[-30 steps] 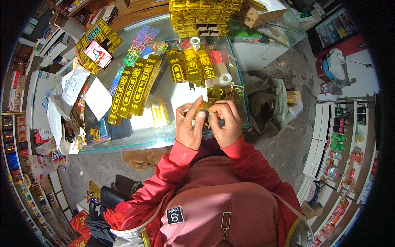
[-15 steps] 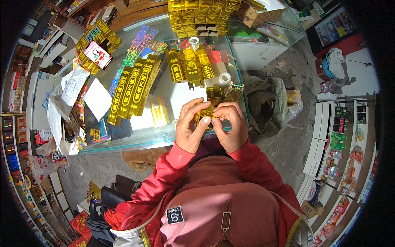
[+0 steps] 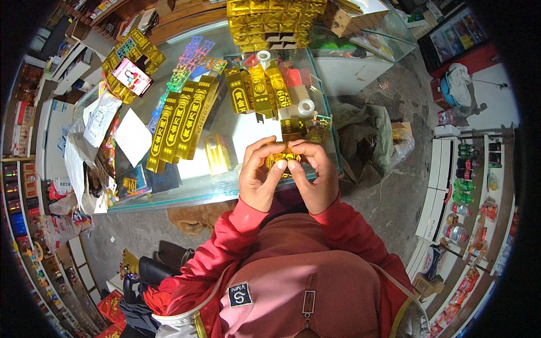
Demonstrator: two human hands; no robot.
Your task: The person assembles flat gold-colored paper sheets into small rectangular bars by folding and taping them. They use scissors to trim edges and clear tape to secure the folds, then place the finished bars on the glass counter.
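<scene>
A small piece of shiny gold card [image 3: 287, 156] is pinched between both hands above the near edge of the glass counter. My left hand [image 3: 259, 178] grips its left side, thumb in front and fingers curled behind. On the other side my right hand [image 3: 317, 176] holds it the same way, the thumb tips almost meeting. Fingers hide parts of the piece. Just beyond the hands lies a gold folded box piece [image 3: 293, 127]. Farther off, a group of gold printed strips [image 3: 260, 93] stands on the counter. Left of them, long overlapping gold strips [image 3: 181, 125] lie slanted.
The glass counter [image 3: 214, 193] also carries a white tape roll [image 3: 306, 107], a white sheet [image 3: 133, 137] and a phone [image 3: 133, 77] propped on gold pieces. Stacked gold boxes [image 3: 273, 22] rise at the back. A large open sack [image 3: 369, 143] stands on the floor at right.
My fingers have spread slightly along the gold piece, and more of its shiny face shows between them. Both thumbs have come level on its near side.
</scene>
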